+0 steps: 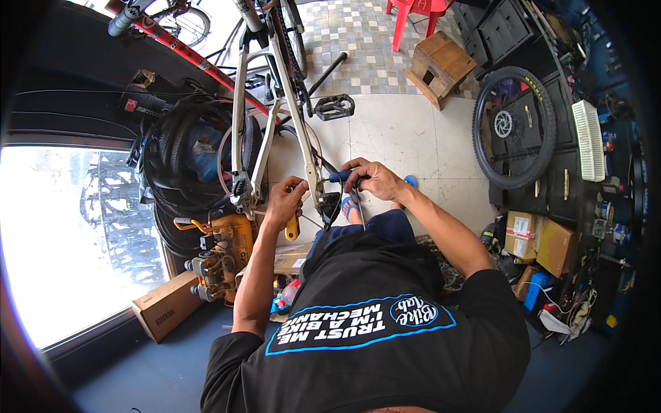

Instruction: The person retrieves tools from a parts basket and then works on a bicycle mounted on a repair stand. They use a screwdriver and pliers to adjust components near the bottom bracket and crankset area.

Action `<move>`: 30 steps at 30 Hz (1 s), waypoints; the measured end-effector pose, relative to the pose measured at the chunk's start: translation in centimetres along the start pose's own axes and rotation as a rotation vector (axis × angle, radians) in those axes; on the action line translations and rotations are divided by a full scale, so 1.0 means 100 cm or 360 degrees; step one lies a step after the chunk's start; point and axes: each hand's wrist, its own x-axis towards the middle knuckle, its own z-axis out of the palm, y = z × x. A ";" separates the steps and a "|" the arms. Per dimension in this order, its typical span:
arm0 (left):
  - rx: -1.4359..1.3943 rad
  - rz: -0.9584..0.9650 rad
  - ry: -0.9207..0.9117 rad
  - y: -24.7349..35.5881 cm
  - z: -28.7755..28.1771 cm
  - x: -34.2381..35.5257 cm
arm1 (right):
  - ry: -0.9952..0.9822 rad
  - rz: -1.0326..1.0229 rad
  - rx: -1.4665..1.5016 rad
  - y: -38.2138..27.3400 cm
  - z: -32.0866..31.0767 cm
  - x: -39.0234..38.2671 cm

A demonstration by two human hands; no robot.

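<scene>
A white bicycle frame (291, 89) stands in front of me, its rear end towards me and no wheel between the stays. My left hand (281, 204) is closed beside the right rear dropout (313, 184), with a yellow-handled tool (292, 228) sticking out below the palm. On the other side of the dropout my right hand (375, 180) grips a blue-handled screwdriver (339, 177) pointing at the frame end. Its tip is too small to make out. A black rear derailleur (329, 204) hangs just below, between the two hands. Above is a black pedal (334, 107).
A bicycle wheel (485, 131) leans on black drawers at the right. A wooden box stool (444, 62) and red plastic chair (418, 8) stand ahead. Coiled tyres (172, 148), a yellow machine (234, 248) and a long cardboard box (165, 308) lie left. Cartons (521, 234) sit right.
</scene>
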 end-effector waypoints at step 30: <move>0.0042 0.0038 0.0028 0.002 0.001 -0.001 | 0.0209 0.0068 -0.1150 -0.032 0.008 0.032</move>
